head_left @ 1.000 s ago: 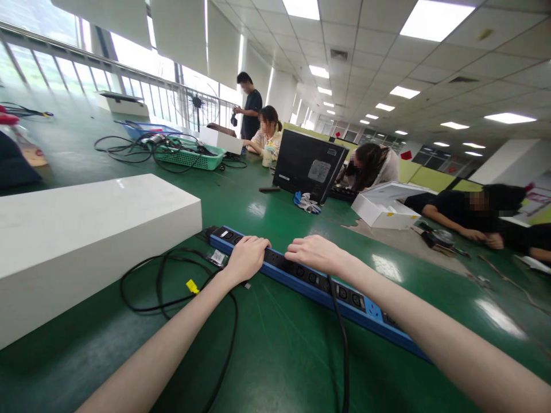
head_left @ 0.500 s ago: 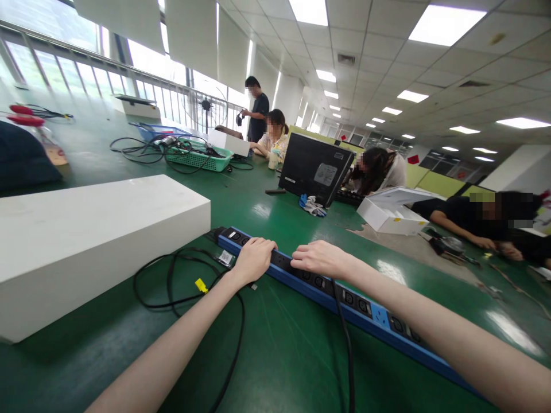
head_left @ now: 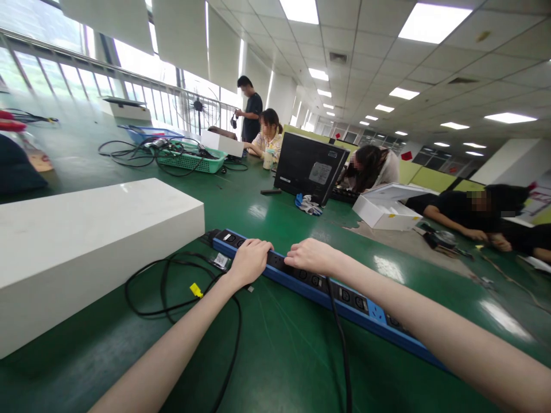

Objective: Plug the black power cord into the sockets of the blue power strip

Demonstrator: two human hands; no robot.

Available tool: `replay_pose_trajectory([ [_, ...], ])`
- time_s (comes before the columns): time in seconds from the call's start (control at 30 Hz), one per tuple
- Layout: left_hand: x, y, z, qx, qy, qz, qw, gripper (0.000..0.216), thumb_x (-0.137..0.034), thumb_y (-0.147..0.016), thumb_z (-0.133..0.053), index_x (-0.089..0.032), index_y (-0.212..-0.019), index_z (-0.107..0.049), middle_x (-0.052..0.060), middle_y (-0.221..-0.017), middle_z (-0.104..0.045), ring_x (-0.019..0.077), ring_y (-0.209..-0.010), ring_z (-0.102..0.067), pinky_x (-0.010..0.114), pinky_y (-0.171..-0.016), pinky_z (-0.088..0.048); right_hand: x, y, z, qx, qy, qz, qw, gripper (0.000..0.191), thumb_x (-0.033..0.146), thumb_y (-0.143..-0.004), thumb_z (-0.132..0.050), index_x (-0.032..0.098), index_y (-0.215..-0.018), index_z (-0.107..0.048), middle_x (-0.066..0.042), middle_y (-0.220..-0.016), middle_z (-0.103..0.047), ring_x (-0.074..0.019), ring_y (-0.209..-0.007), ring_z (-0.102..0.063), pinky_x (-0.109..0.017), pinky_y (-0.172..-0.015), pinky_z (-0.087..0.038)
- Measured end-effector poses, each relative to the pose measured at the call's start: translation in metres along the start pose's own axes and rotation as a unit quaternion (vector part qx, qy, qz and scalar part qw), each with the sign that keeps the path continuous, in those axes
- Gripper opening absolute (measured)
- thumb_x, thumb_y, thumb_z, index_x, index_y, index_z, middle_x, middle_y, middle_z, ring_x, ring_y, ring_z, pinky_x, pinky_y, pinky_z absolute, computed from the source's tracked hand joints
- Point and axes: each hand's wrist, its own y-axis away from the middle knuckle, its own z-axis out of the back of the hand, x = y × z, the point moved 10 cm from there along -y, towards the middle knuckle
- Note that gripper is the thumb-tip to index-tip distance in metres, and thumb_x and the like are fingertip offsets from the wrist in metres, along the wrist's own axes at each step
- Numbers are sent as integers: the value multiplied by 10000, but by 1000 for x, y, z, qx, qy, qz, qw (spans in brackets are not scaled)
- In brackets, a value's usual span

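A long blue power strip (head_left: 353, 301) with several black sockets lies on the green table (head_left: 279, 355). My left hand (head_left: 248, 261) grips its near-left part, fingers curled over the top. My right hand (head_left: 310, 256) rests just to the right, fingers bent over the sockets. A black cable (head_left: 340, 338) runs from under my right hand toward me. Another black cable (head_left: 172, 287) with a yellow tag (head_left: 196, 289) loops on the table at the left end of the strip.
A long white box (head_left: 86, 241) lies at the left. Farther off are a black monitor (head_left: 310, 167), a green basket (head_left: 189, 158) with cables, an open white box (head_left: 387, 209), and several people at the table's far side.
Only the head camera shifted a little. Both hands stay on the power strip in the same places.
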Motion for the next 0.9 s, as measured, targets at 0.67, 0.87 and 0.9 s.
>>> replay_pose_trajectory([
  [0.67,-1,-1,-2,3,1,-12,1000,264,-108,-937,-435,-238,-1038,-642,45,-935,-711,212,-947,-633,396,-960,-425,6,-5,1,0,24,-3,1000,146,137,-987,-506,144,-948,-646,-89,-836,-708,-183,-817,-656,-288,-692,-447],
  [0.87,-3,0,0,-2,1,-12,1000,261,-117,-944,-435,-239,-1041,-644,49,-935,-711,218,-959,-633,392,-949,-428,-13,0,8,-9,-15,-44,999,99,205,-998,-544,208,-1046,-631,-39,-894,-727,-158,-858,-666,-242,-623,-385],
  [0.9,-3,0,1,-1,-1,-11,1000,259,-117,-944,-435,-238,-1040,-644,49,-934,-711,219,-959,-631,391,-946,-429,-17,2,8,-8,-22,-56,998,106,207,-1004,-539,215,-1062,-627,-35,-896,-730,-151,-858,-670,-237,-621,-377],
])
